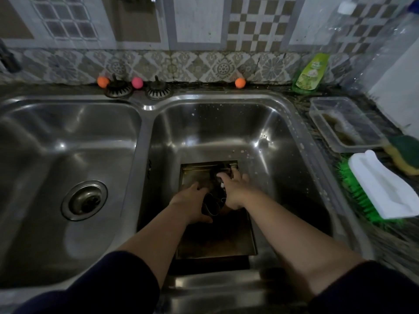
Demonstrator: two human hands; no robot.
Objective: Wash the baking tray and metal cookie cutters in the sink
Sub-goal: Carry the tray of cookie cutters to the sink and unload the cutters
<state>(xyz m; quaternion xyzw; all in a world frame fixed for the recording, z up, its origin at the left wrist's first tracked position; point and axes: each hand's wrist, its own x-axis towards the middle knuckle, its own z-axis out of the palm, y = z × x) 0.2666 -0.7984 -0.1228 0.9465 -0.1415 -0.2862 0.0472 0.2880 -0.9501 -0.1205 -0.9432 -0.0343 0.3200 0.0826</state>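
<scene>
Steel double sink (145, 123) (tiled wall): both hands' grips unclear over baking tray (217, 241).

sink (226, 123): glossy steel | baking tray (215, 241): dull dark metal

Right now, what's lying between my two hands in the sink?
In the head view, metal cookie cutters lie on the baking tray, between the left hand and the right hand.

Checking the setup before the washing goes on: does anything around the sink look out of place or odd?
Both sink strainers sit on the back ledge, not in drains. The scrub brush lies bristles sideways by the right basin, beside a sponge. White flecks spatter that basin's walls. Nothing looks broken.
</scene>
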